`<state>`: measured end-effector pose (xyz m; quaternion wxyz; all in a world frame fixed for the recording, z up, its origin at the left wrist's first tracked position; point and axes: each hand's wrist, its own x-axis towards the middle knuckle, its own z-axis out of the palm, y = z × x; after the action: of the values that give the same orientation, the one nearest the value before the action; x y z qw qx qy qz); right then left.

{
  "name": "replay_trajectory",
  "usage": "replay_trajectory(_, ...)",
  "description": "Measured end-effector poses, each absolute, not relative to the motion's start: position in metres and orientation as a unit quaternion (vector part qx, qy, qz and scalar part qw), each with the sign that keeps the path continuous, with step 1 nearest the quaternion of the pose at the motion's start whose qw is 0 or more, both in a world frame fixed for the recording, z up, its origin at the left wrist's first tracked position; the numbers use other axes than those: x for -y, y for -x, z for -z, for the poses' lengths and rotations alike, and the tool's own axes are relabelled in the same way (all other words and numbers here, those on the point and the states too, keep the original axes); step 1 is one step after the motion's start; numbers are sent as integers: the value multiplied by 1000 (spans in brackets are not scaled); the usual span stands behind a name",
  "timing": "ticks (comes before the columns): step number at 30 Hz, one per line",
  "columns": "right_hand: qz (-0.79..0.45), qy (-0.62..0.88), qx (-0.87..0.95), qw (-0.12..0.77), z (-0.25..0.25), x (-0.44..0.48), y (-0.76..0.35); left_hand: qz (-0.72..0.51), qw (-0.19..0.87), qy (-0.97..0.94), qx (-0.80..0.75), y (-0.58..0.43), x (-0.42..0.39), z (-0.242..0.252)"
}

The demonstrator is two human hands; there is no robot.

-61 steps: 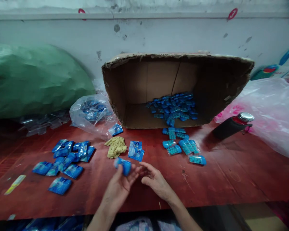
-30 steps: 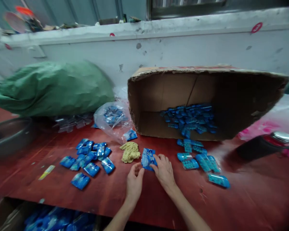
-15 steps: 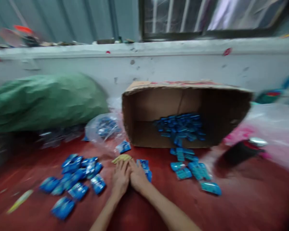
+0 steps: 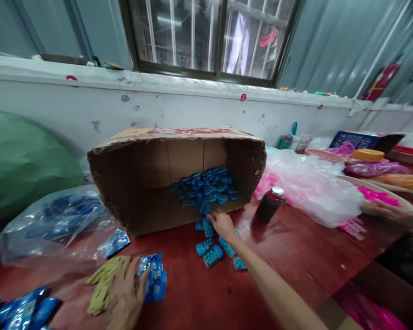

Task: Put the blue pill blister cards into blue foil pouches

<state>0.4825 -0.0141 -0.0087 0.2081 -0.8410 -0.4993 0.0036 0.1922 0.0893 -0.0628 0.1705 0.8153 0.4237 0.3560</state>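
My right hand [image 4: 222, 224] reaches to the mouth of a cardboard box [image 4: 179, 137] lying on its side. Its fingers are stretched onto the blue blister packs [image 4: 206, 188] that spill out of the box. More loose blister packs [image 4: 209, 254] lie on the red table [image 4: 296, 256] just beside my forearm. My left hand [image 4: 124, 298] lies flat at the near left. Its thumb rests on a small stack of blue printed packets [image 4: 153, 277], and its fingers lie over a yellowish cloth [image 4: 101, 282]. Neither hand has anything lifted.
A black bottle with a silver cap [image 4: 270, 204] stands right of the box. A clear bag of blue items [image 4: 55, 220] and a green sack [image 4: 20, 160] lie at the left. More blue packets [image 4: 20, 311] lie at the near left. A white plastic bag [image 4: 309, 183] and another person's hand [image 4: 392, 213] are at the right.
My head has turned up and to the right. My right hand left the packet stack and went forward to the blister packs at the box. My left hand stayed by the stack.
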Motion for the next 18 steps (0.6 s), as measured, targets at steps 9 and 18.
replay_trajectory(9, -69, 791, 564, 228, 27, 21, -496, -298, 227, -854, -361, -305, -70, 64)
replay_trajectory(18, -38, 772, 581, 254, 7, 12, -550, -251, 142, -861, -420, -345, -117, 83)
